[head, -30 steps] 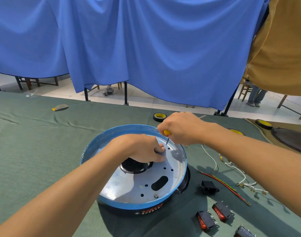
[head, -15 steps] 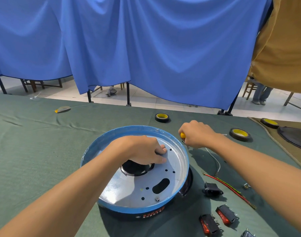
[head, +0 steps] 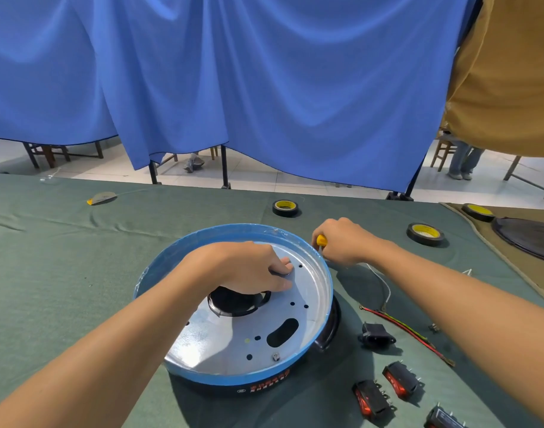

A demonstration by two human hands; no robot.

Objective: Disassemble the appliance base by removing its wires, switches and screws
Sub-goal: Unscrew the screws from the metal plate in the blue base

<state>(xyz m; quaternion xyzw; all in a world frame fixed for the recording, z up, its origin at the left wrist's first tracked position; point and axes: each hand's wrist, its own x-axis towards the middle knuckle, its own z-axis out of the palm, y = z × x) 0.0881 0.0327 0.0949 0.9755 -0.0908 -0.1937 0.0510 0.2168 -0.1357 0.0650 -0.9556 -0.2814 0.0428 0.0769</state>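
Mid-counter (head: 79, 273), the appliance base (head: 233, 376) was steadied by the left hand (head: 252, 267), fingers (head: 281, 284) curled, hold untellable. The screwdriver (head: 321, 240) was gripped by the right hand (head: 345, 242) beside the rim. Unscrewing was judged underway; the near-edge screw (head: 276, 356) was due next.

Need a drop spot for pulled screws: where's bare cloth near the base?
Free: green cloth left of the appliance base, out to the scrap at far left. Crowded: right of the base, with wires, black socket, red switches.
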